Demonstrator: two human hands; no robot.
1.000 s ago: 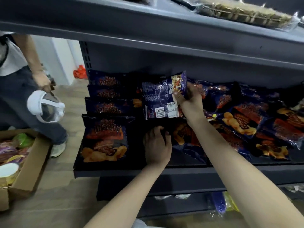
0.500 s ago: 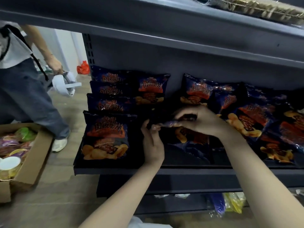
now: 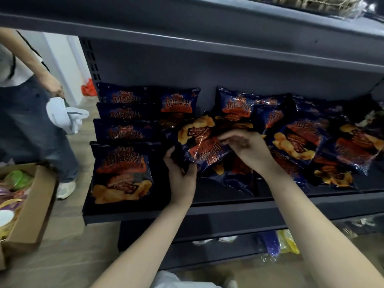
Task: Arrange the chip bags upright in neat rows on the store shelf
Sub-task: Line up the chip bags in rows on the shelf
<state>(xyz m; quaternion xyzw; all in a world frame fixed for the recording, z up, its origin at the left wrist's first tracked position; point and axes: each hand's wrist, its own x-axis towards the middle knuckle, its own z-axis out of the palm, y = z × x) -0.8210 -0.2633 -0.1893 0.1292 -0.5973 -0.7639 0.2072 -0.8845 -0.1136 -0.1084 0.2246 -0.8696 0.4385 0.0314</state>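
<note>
I have one chip bag (image 3: 204,146) held between both hands above the middle of the shelf (image 3: 228,213). My left hand (image 3: 180,173) grips its near-left corner, thumb on the left edge and fingers curled in against the film. My right hand (image 3: 247,150) comes in from the right and pinches the bag's right side with bent fingertips. The bag is tilted and upside down: its pictured chips point to the far side and its lettering is inverted toward me.

To the left stands a row of upright bags (image 3: 124,171), four deep from near to far. Two more upright bags (image 3: 178,104) stand at the back, just beyond the held one. To the right the loose bags (image 3: 297,142) lie slanted and overlapping.

More bags lie under my hands, but the held bag and my right wrist cover most of them and I cannot count them. The far-right end of the shelf is dark and cut off by the frame edge.

Every bag is dark blue with large orange Chinese characters, which I read on the nearest upright bag as 田园薯片. The smaller line above is too blurred to read.

At the left a second person (image 3: 25,113) holds a white device (image 3: 66,115), beside a cardboard box (image 3: 35,204) of other packets.
</note>
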